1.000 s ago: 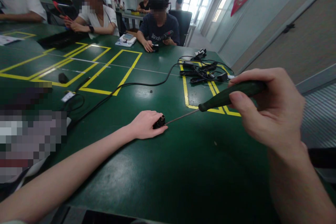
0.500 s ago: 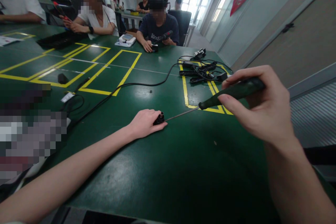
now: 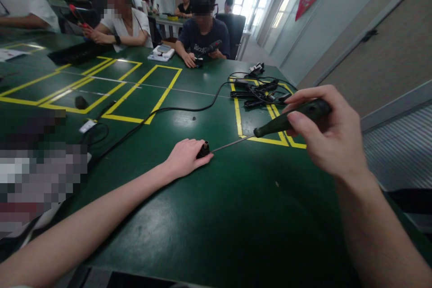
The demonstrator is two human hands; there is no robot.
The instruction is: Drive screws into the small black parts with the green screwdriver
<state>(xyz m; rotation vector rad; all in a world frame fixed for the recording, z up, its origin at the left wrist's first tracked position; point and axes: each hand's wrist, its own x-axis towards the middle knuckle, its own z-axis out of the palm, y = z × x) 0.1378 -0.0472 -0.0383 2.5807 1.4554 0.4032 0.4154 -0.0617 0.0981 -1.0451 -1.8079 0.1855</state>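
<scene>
My left hand (image 3: 186, 157) rests on the green table (image 3: 216, 216), its fingers closed round a small black part (image 3: 204, 149) that it holds against the tabletop. My right hand (image 3: 329, 137) grips the dark green handle of a long screwdriver (image 3: 286, 120). The thin metal shaft runs left and down, and its tip meets the end of the black part.
A black cable (image 3: 162, 112) crosses the table from the left toward a heap of black adapters and leads (image 3: 259, 90) inside a yellow taped box. Yellow tape rectangles (image 3: 141, 92) mark the far table. Several people sit at the far edge with tools.
My right hand and the screwdriver handle have drifted slightly left and up. My left hand and the black part have stayed in nearly the same spot.
</scene>
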